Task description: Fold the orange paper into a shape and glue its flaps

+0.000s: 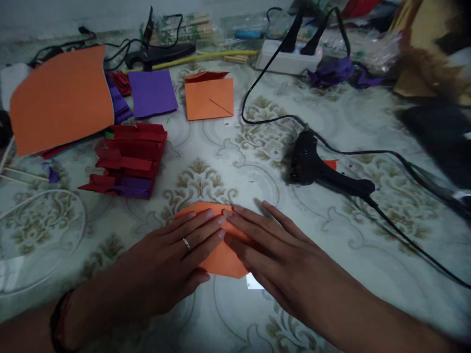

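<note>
An orange sheet of paper with angled edges lies flat on the patterned tabletop in front of me. My left hand, with a ring on one finger, rests on its left part, fingers stretched out flat. On the right part lies my right hand, its fingers also extended over the paper. Both sets of fingertips come close together near the middle, covering much of the sheet. Further off sits a folded orange paper piece beside a purple paper square. Left of my hands stand folded red paper pieces with one purple piece.
A black glue gun lies at the right, its cord running to the right edge. Behind it a white power strip holds black plugs. A large orange sheet lies at the left. Plastic packaging and cables line the wall.
</note>
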Motion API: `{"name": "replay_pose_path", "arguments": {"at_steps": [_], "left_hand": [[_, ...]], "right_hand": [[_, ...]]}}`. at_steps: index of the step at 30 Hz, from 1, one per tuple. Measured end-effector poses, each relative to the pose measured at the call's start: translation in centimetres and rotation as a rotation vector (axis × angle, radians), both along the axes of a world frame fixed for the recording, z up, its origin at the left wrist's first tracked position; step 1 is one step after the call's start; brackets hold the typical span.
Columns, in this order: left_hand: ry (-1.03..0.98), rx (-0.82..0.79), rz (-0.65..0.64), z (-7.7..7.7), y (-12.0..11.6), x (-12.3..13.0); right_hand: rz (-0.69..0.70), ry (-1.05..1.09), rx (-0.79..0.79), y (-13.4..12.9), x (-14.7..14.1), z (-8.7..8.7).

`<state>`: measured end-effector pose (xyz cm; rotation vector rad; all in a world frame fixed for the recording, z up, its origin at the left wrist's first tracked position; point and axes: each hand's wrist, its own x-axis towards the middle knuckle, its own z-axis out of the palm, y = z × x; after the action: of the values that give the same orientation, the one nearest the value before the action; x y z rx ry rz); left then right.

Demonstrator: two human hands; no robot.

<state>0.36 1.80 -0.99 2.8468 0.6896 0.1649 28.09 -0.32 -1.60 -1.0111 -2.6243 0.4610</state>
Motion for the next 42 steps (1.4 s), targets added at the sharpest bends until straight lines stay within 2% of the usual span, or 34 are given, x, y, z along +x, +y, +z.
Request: {"name": "replay_pose_path", "arguments": {"at_steps": [7, 13, 20, 27, 36, 42], "left_hand": [[-0.007, -0.058, -0.040, 0.2, 1.1, -0.7], [-0.020, 0.001, -0.001, 0.6, 1.1, -0.8], [0.069, 0.075, 0.092, 1.5, 0.4, -0.7], [0.028, 0.131, 0.134, 0.7, -0.2, 0.2], [0.020, 0.044, 0.140, 0.2, -0.4, 0.3], [0.042, -0.022, 0.065, 0.0, -0.2, 0.2]], "right_hand": [[0.029, 0.008, 0.017, 0.4, 0.9, 0.1], [0.065, -0.037, 0.066, -0.1, 1.3, 0.3], [0.036, -0.033, 0.104, -0.5, 1.2, 0.9], [0.019, -0.002, 0.103, -0.4, 1.1, 1.5], [-0.052, -0.014, -0.007, 0.1, 0.2, 1.7], [-0.063, -0.135, 0.126, 0.0, -0.1, 0.9]]}}
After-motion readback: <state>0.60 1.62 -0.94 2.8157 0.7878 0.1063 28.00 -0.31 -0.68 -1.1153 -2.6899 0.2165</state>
